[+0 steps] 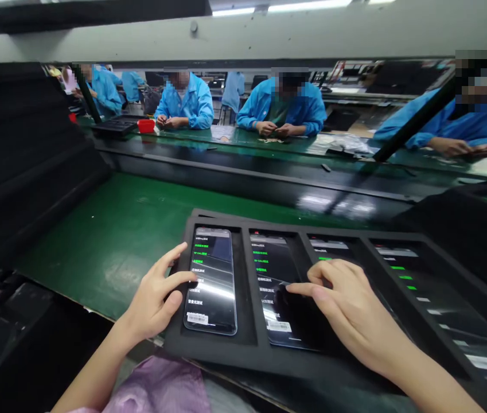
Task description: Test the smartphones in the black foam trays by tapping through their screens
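On this worktop (140, 229), a foam tray (226, 350) is holding the leftmost smartphone (214, 278) and the second smartphone (276, 301), long axes running roughly twelve-to-six. The left hand (151, 298), fingers spread, is touching the former toward three o'clock; the right hand (350, 310), index straight, others curling, is touching the latter toward nine.

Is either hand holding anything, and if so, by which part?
Nothing is visibly held: the left hand has a finger at the leftmost phone, the right hand one at the second phone, both lying in the tray.
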Tool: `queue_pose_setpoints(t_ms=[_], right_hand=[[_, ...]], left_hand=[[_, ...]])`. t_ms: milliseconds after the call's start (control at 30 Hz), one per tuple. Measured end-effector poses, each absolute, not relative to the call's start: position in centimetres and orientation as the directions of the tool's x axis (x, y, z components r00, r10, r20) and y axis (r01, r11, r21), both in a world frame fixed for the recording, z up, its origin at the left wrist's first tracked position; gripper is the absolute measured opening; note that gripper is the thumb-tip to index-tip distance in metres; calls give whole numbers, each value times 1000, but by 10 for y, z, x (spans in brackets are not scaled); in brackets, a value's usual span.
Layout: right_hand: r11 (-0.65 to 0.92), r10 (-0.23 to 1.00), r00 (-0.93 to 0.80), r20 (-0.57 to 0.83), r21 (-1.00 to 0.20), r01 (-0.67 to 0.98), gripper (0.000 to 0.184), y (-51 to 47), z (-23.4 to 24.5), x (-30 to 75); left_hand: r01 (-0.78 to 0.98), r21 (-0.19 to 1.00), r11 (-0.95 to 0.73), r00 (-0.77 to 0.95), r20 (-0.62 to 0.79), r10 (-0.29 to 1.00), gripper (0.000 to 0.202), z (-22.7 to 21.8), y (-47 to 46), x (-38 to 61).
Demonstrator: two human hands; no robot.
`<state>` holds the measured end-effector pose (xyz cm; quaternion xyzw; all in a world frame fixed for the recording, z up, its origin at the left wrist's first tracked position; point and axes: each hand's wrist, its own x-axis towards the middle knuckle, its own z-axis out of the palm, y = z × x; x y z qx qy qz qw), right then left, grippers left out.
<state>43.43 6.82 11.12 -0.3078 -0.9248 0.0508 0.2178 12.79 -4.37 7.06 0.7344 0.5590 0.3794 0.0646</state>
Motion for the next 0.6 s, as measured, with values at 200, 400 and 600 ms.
queue_pose_setpoints(t_ms=[200, 400, 600], right_hand=[[791, 611, -716, 338, -258, 554, 43, 68, 110, 432], [777, 629, -712, 312, -291, 558, 44, 66, 113, 430], [786, 612, -743, 271, -313, 533, 44, 63, 121, 427]], left_hand=[[801, 443, -403, 166, 482, 860, 41, 73, -45, 124], [803, 434, -409, 194, 458, 868, 42, 76, -46, 123], [794, 477, -378, 163, 432, 887, 40, 72, -49, 122]])
